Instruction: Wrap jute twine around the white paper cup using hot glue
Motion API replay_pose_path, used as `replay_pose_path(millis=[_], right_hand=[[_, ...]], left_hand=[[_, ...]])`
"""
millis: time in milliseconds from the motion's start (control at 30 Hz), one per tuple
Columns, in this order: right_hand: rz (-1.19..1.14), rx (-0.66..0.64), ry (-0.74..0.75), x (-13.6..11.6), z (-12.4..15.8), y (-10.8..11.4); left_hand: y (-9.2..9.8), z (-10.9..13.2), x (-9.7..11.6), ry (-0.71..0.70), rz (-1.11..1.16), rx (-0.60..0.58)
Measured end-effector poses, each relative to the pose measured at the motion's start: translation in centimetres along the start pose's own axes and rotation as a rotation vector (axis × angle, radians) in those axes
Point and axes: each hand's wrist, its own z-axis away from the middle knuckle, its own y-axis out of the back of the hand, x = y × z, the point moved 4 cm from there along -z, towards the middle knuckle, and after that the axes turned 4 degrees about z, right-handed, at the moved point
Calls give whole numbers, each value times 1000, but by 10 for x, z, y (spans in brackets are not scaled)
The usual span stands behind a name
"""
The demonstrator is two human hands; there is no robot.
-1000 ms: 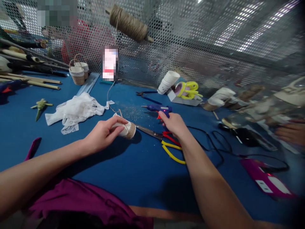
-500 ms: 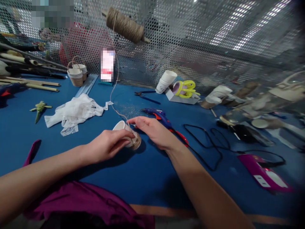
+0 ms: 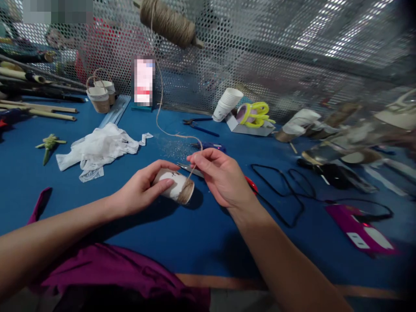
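Observation:
My left hand (image 3: 141,187) is closed around a white paper cup (image 3: 177,185) lying tilted on its side above the blue table. Brown jute twine (image 3: 186,193) is wound in a band round the cup's base end. Between thumb and fingertips, my right hand (image 3: 224,175) pinches the strand that leaves this band. From there the strand runs back across the table and up to a large twine spool (image 3: 167,24) on the mesh. Scissors (image 3: 192,170) lie under my right hand, their blades beside the cup and a red handle showing past the wrist.
A blue glue gun (image 3: 212,147) and pliers (image 3: 203,128) lie beyond my hands. White lace (image 3: 100,145) is heaped at left, with twine-wrapped cups (image 3: 98,99) behind. Stacked paper cups (image 3: 227,104) stand at the back. A black cable (image 3: 276,190) loops toward a purple power strip (image 3: 360,229).
The cup has turned in my left hand, its base end now facing right and more visible. My right hand has lifted slightly and drawn the twine up off the cup.

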Motion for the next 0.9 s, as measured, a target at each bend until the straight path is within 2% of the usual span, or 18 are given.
replay_pose_path(millis=[133,333,567,900], right_hand=[[-9,31,-3,3,-1,3],[-2,29,-19,4,-1,0],[31,44,-18,8,-3,0],[41,29,-40,14,-5,1]], left_hand=[[-1,0,-2,22,69,-5],[-2,3,-1,-7,-14,-28],[-4,4,-1,-37,-1,-48],[-1,9,7,-189,-88,-40]])
